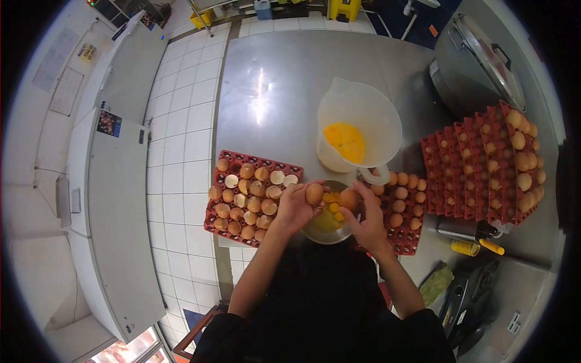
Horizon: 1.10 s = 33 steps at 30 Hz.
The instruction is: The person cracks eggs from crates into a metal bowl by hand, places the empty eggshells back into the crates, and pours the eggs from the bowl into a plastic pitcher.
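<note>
My left hand (294,209) is closed around a brown egg (314,194) at the left side of a metal bowl (331,238). Opposite it, my right hand (368,219) grips another brown egg (349,198) over the bowl's right side. Whether either shell is cracked, I cannot tell. Several yolks and clear egg white (327,221) lie in the bowl. Just beyond stands a translucent plastic jug (387,115) with yellow egg (348,142) inside. On the left a red tray (275,164) bears many shells, some broken open. The red tray (404,243) on the right carries brown eggs.
Tall stacked egg trays (469,163) stand at the right of the steel table (278,78). Behind them is a large lidded pot (478,66). A black stove (466,296) and green cloth (437,283) are at lower right. White cabinets (118,169) line the left wall.
</note>
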Tool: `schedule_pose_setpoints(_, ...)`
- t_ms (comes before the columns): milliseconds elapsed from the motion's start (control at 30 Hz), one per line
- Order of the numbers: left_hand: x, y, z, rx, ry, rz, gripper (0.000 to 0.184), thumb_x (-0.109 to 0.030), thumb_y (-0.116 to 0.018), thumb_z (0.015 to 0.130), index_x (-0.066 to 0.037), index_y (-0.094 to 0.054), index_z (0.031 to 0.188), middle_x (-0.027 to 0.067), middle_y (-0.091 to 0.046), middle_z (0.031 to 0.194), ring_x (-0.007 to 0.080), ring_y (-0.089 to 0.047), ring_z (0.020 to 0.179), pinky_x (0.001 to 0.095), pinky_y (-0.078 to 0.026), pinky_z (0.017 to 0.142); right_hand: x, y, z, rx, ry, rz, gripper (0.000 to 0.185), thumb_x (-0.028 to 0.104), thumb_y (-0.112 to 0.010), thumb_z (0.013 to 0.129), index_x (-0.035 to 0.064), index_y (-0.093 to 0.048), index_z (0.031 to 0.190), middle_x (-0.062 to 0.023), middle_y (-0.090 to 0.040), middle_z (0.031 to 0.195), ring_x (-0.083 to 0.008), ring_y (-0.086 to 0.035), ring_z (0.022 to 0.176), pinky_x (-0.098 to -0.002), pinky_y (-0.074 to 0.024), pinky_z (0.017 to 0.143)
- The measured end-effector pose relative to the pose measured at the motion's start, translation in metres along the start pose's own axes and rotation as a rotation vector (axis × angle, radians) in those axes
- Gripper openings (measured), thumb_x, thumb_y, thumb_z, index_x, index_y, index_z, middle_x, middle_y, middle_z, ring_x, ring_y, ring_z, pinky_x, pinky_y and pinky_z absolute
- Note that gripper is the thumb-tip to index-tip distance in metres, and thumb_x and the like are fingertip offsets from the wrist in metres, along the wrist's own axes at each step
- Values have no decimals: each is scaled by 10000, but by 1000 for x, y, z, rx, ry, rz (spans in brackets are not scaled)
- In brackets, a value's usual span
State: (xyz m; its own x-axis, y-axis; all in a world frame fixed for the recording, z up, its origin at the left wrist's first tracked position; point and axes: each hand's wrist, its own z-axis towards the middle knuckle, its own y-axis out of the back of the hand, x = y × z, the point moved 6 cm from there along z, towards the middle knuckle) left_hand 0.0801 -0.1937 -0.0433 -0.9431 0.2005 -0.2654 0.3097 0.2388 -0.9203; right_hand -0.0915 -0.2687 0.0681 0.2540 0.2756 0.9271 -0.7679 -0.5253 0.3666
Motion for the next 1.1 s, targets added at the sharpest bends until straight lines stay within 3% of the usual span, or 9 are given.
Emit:
schedule_pose_setpoints(100, 20, -15, 7, -121, 50, 77, 602, -431, -407, 1050, -40, -485, 1501, 129, -592, 1403, 256, -608, 1060, 400, -535, 956, -3, 7, -5, -230, 331, 66, 596, 166, -821, 925, 44, -578, 1455, -176, -659, 1335, -334, -665, 1205, -384, -554, 1006)
schedule_pose_setpoints(200, 33, -28, 10, -150, 56, 188, 600, -460, -390, 1069, -52, -497, 1495, 135, -600, 1385, 240, -608, 1057, 398, -532, 960, -10, -17, 3, 58, 215, -152, 569, 176, -819, 933, 43, -596, 1440, -175, -663, 1364, -323, -665, 1232, -373, -553, 1008)
schedule_pose_setpoints(333, 37, 1, 7, -235, 59, 245, 569, -436, -434, 1073, -61, -491, 1497, 125, -581, 1423, 223, -643, 1110, 397, -534, 968, -24, -26, -1, 38, 269, -184, 545, 155, -794, 950, 44, -590, 1442, -158, -660, 1339, -268, -674, 1179, -338, -552, 964)
schedule_pose_setpoints(433, 43, 19, 0, -252, 82, 268, 494, -310, -522, 1056, -60, -496, 1481, 118, -584, 1400, 225, -660, 1145, 400, -551, 950, -51, -14, -12, -78, -3, 43, 534, 121, -787, 941, 43, -595, 1433, -124, -650, 1300, -204, -670, 1096, -310, -548, 910)
schedule_pose_setpoints(500, 45, 23, 2, -296, 76, 339, 468, -224, -577, 1039, -56, -500, 1469, 117, -596, 1369, 225, -665, 1160, 397, -562, 932, -110, -33, -24, 97, -409, 665, 538, 89, -783, 937, 35, -591, 1436, -87, -629, 1275, -152, -652, 1027, -285, -540, 846)
schedule_pose_setpoints(567, 39, 29, -1, -387, 13, 532, 493, -97, -673, 980, -41, -504, 1440, 120, -606, 1339, 219, -674, 1133, 384, -584, 906, -123, -43, -23, 128, -303, 493, 535, 100, -784, 941, 35, -590, 1436, -87, -637, 1275, -156, -657, 1036, -291, -546, 861)
schedule_pose_setpoints(800, 24, 13, -10, -207, -20, 769, 571, -139, -768, 946, -17, -579, 1471, 124, -671, 1304, 217, -708, 1056, 359, -600, 887, -93, -45, -12, 239, -150, 146, 527, 128, -817, 921, 4, -636, 1401, -123, -715, 1267, -183, -699, 1086, -310, -556, 952)
schedule_pose_setpoints(933, 6, -11, -17, -255, -219, 1356, 531, -139, -802, 891, -15, -683, 1394, 114, -713, 1211, 185, -712, 989, 319, -589, 863, -95, -49, -16, 251, -239, 12, 501, 156, -817, 913, -15, -668, 1359, -170, -749, 1234, -200, -724, 1082, -326, -569, 953)
schedule_pose_setpoints(1100, 13, -5, -12, -306, -310, 1468, 554, -154, -809, 845, -16, -697, 1370, 186, -707, 1092, 229, -732, 949, 343, -591, 864, -98, -48, -14, 145, -188, -19, 497, 190, -791, 874, 4, -687, 1323, -220, -775, 1111, -328, -771, 1050, -395, -596, 922)
